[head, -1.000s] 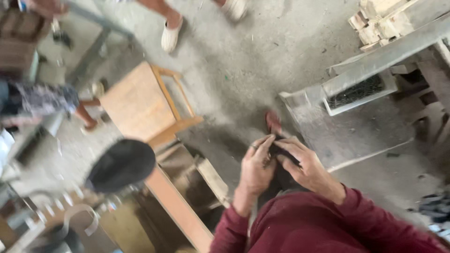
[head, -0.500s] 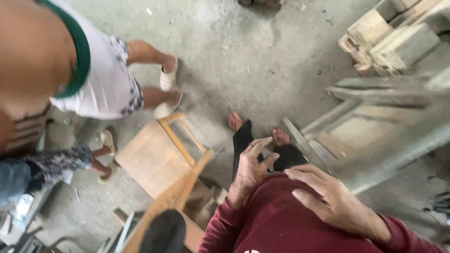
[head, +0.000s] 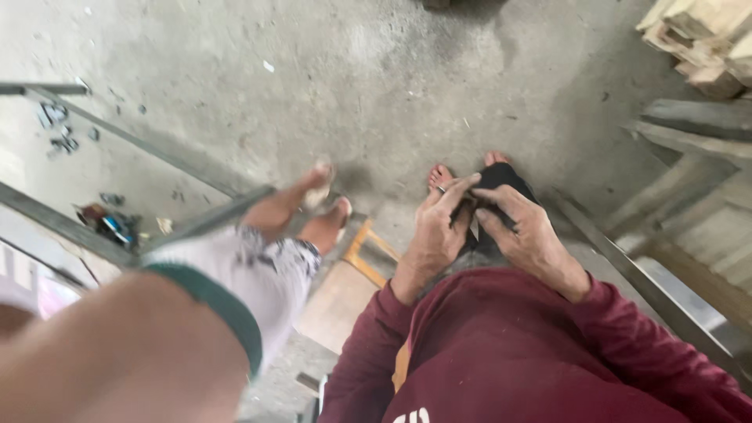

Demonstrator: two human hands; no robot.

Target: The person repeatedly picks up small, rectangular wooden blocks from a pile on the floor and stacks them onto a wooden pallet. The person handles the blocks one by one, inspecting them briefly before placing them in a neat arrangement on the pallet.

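The left hand (head: 435, 227) and the right hand (head: 521, 231) meet in front of the person's chest, fingers curled inward around a small dark object (head: 476, 223) pinched between them. Both hands are closed on it, the left gripping from the side with a ring on one finger, the right folding over from the other side. A pale sliver shows between the fingers, but what it is cannot be told. The object sits just above the person's dark trousers (head: 501, 184) and bare feet (head: 442, 176).

The work in hand looks like a fiddling or adjusting of this small piece with the fingertips; the next move would seem to call for a firm pinch with one hand while the other works at it.

Below the hands run the maroon sleeves (head: 501, 352). Just beside the left forearm stands a wooden stool (head: 345, 290) on the concrete floor (head: 352, 86). Another person (head: 235, 274) in pale shorts stands close on the left, feet in sandals. Metal bars (head: 650, 290) lie to the right, and stacked wood pieces (head: 705, 39) sit in the far corner.
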